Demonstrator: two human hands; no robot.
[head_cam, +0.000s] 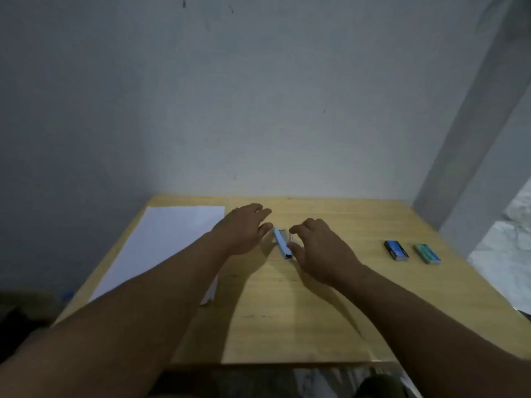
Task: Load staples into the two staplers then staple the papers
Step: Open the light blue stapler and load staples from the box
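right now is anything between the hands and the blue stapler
Nothing visible. The light blue stapler lies on bare wooden table between the left hand and right hand, fingers spread open close beside it on either side.

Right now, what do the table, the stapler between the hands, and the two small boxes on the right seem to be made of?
The table looks like pale wood or wood laminate, matt, with faint grain lines. The stapler seems light blue plastic with a grey metal part beside it; blur leaves this open. The blue box and the green box look like printed cardboard.
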